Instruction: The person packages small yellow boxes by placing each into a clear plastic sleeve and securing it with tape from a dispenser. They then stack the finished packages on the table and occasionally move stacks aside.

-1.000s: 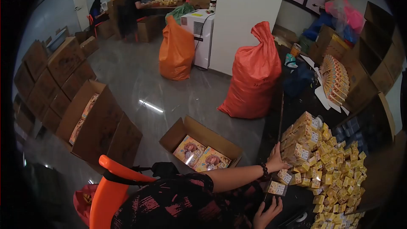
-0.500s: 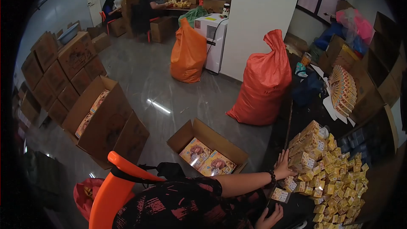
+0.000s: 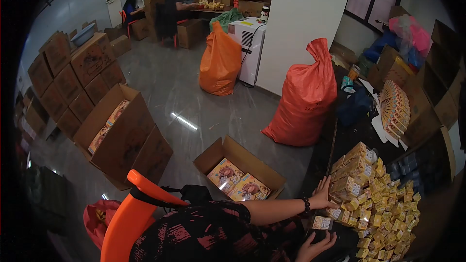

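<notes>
Here, the right grip (image 3: pixel 316 248), fingers loosely spread and apparently empty, lies beside a small yellow-and-white printed carton (image 3: pixel 322 222); the left grip (image 3: pixel 320 197), also spread, seems to rest against stacked, glossy yellow block-shaped packs (image 3: pixel 345 188). An uneven push there could topple them onto the heaped small yellow boxes (image 3: pixel 388 219) beyond.

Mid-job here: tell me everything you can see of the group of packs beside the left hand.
The group of packs sits on the dark table, against the heap of small yellow boxes. At least three blocky packs stand close together in a row, brownish on the side toward the hand, with white-and-yellow print on the faces toward the heap. Their shine suggests clear wrapping, though I can't confirm it. The left hand appears to touch the nearest pack's side.
</notes>
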### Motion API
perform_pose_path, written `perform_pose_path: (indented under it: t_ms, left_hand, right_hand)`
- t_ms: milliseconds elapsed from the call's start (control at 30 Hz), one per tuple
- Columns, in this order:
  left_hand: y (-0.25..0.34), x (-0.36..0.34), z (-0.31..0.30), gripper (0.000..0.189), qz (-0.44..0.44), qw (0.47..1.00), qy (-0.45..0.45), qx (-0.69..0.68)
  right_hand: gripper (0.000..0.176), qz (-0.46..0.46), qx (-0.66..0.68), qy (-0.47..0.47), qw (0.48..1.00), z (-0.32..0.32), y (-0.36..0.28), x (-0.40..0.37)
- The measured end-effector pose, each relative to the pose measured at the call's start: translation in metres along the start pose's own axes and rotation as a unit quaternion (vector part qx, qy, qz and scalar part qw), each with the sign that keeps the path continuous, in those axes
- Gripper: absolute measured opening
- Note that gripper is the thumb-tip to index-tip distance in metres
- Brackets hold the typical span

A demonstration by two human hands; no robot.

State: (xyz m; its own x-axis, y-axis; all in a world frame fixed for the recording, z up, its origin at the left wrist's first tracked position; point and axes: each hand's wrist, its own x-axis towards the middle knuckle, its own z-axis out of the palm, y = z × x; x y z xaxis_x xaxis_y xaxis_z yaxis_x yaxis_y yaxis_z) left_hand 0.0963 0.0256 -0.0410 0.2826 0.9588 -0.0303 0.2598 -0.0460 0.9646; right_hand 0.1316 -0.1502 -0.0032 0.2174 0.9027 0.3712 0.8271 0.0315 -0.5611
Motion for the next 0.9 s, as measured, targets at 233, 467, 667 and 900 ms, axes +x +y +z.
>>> perform_pose_path:
  t_ms: [233,467,667,900]
  left_hand:
    - [0.001,-0.005,0.001,0.132,-0.034,0.999,-0.033,0.016]
    - [-0.002,0.001,0.001,0.131,-0.019,0.999,-0.021,0.022]
    - [-0.001,0.004,-0.005,0.131,-0.019,0.999,-0.034,0.029]
    - [-0.01,0.001,-0.01,0.119,0.078,0.985,-0.02,-0.155]
  right_hand:
    - [0.055,-0.003,0.003,0.02,1.0,0.007,0.005,0.009]
    - [0.055,-0.001,0.004,0.042,0.999,0.018,0.012,0.017]
    - [0.056,0.014,-0.007,0.065,0.998,0.02,0.025,0.014]
    - [0.061,0.046,0.009,0.135,0.99,-0.019,0.014,0.005]
